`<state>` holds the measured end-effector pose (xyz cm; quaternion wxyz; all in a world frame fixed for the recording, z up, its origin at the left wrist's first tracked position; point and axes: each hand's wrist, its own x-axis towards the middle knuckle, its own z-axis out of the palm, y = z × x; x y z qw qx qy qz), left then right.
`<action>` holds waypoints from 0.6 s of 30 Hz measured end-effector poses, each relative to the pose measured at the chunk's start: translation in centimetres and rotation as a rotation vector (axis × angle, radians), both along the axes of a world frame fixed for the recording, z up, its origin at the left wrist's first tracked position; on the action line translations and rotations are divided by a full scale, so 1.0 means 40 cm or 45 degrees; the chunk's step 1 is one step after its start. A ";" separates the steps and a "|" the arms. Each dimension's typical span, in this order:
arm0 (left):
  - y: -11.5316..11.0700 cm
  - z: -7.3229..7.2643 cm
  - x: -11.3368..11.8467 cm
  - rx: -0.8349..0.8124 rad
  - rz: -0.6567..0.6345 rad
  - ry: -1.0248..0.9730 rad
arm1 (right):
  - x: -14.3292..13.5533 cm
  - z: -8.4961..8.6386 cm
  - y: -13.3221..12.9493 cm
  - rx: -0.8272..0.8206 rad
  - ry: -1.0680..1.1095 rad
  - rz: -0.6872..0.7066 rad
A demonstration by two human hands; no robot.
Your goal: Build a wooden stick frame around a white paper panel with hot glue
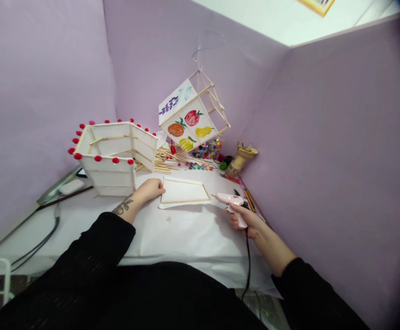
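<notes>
My right hand (243, 219) is wrapped round the handle of a pink glue gun (229, 199). Its nozzle points left, just off the right end of a white paper panel (182, 191) framed with thin wooden sticks. At the panel's left edge, my left hand (152, 189) pinches it between thumb and fingers, and the panel lies on the white-covered table. Beside my left forearm stands a white paper box (112, 176) on a stick frame, its top rim lined with red pompoms.
A stick-framed lantern (193, 117) with painted fruit hangs tilted above the table. Behind the panel lie many loose wooden sticks (160, 160) and a row of coloured beads (200, 167). Pencils (250, 200) line the right wall. The gun's black cord (248, 256) drops over the front edge.
</notes>
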<state>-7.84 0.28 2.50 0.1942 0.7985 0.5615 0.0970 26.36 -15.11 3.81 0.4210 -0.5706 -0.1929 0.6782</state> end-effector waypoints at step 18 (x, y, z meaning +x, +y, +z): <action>0.005 -0.015 -0.002 0.014 0.001 -0.052 | -0.052 0.011 0.095 -0.064 -0.229 0.169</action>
